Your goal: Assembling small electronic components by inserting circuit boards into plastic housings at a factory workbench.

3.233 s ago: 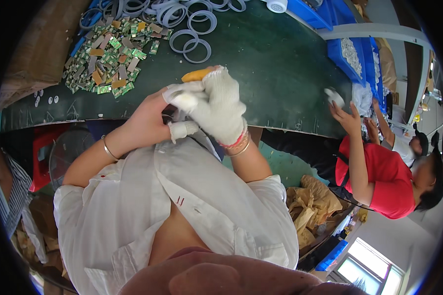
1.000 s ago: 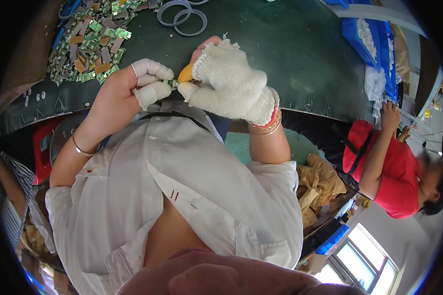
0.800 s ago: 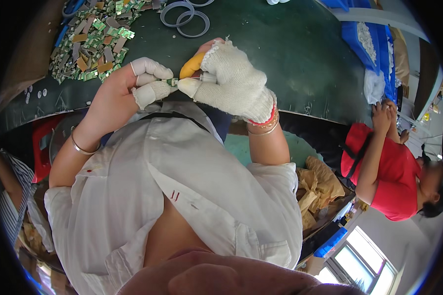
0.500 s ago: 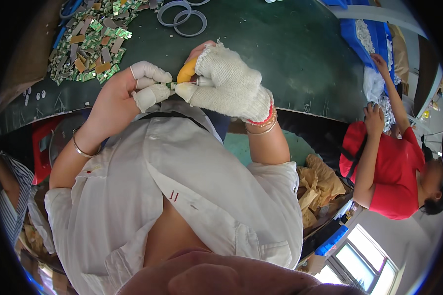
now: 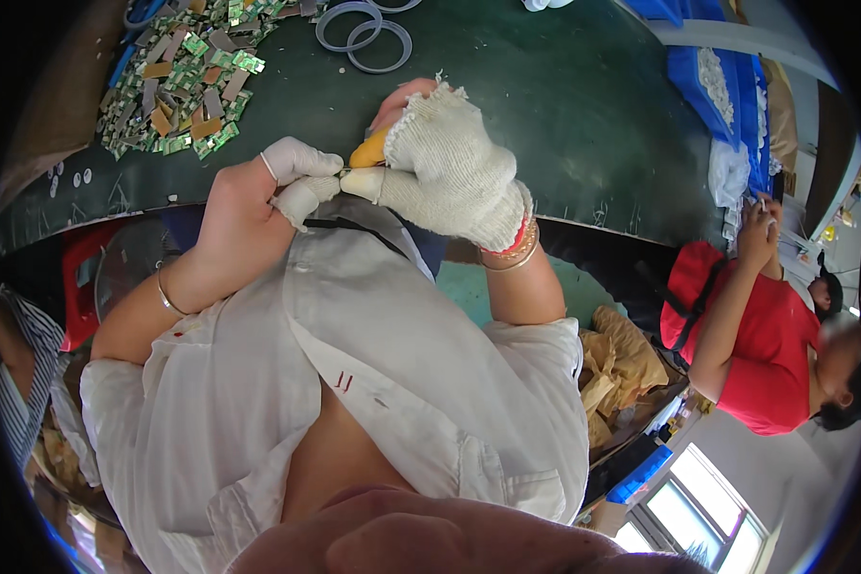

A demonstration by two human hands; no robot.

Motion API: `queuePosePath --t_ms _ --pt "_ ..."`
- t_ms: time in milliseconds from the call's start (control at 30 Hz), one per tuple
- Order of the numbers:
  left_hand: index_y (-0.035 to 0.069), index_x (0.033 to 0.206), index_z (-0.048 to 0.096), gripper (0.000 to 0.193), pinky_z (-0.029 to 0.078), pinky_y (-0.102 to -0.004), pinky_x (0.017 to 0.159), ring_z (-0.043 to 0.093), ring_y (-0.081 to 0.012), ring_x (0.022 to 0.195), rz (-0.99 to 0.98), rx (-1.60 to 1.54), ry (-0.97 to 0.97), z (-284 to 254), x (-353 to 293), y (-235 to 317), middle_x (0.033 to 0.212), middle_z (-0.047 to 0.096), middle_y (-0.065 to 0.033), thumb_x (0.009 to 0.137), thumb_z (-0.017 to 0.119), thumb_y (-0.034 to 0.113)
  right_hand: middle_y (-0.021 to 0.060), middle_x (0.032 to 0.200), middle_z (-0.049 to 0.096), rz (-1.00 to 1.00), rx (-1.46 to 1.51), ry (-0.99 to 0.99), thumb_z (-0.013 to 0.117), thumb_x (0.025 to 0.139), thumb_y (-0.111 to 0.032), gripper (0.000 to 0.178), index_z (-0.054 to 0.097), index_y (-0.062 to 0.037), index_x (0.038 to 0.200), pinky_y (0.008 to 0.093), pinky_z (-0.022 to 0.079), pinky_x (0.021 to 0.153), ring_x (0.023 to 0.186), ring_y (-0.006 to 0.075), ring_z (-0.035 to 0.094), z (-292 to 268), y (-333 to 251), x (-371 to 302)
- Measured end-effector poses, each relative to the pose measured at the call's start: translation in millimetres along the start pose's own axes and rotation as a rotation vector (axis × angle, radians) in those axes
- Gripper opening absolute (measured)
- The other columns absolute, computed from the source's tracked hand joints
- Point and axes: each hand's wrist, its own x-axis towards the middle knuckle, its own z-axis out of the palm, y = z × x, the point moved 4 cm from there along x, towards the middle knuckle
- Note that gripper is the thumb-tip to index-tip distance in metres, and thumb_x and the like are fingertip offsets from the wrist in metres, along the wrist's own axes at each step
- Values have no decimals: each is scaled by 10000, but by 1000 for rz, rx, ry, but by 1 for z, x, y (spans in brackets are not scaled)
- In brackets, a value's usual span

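Observation:
My left hand (image 5: pixel 244 206) is bare except for white finger covers on the thumb and forefinger. Those two fingertips are pinched together. My right hand (image 5: pixel 440 163) wears a knitted white glove, with a yellow cover on the forefinger, and its thumb and forefinger are also closed. The fingertips of both hands meet just above the table's near edge. Only a thin sliver of a small green circuit board (image 5: pixel 343 173) shows between them; the fingers hide the rest. Whatever lies inside the gloved palm is out of sight.
A heap of small green circuit boards (image 5: pixel 177 81) lies at the left of the dark green table (image 5: pixel 555 124). Grey rings (image 5: pixel 383 48) rest at the back, small white discs (image 5: pixel 75 179) at the left edge. A person in red (image 5: pixel 761 354) works at the right beside blue bins (image 5: pixel 708 91).
My fingertips have closed in around the circuit board, which showed more before. My left hand has shifted slightly right. The person in red has drawn both hands together.

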Motion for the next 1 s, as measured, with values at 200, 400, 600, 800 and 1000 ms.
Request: queuePosePath --t_ms 200,400,600,800,1000 --pt "-5 1048 618 154 524 -240 742 662 -113 888 97 122 14 -3 3 1 958 693 -67 896 611 -31 44 772 653 62 81 74 785 687 -398 290 736 -123 765 398 467 709 860 269 605 15 4 -5" --pt "6 1078 595 160 506 -242 827 664 -134 957 -78 -278 -23 -16 14 -11 1021 670 -69 918 609 14 79 907 674 60 89 61 781 701 -439 403 729 -100 913 416 481 785 893 309 608 4 4 -2" --pt "-4 1078 587 177 515 -254 829 672 -157 956 -103 -398 -73 -15 23 -6 1045 673 -97 905 621 10 123 940 688 221 338 126 747 734 -475 441 715 -65 895 420 471 863 914 347 602 2 12 -26" --pt "60 1490 247 885 319 -398 1099 404 -294 1361 136 -384 -318 9 25 11 1465 424 -161 767 752 132 199 920 690 574 1399 255 751 764 -424 598 645 99 1034 352 545 828 906 274 681 0 43 -164" --pt "0 1374 450 421 403 -310 1023 557 -188 1176 97 -236 -197 5 45 -11 1228 618 -148 967 514 90 75 869 658 1675 1296 668 589 923 -471 467 627 -15 1014 314 569 710 705 185 622 134 96 -359"
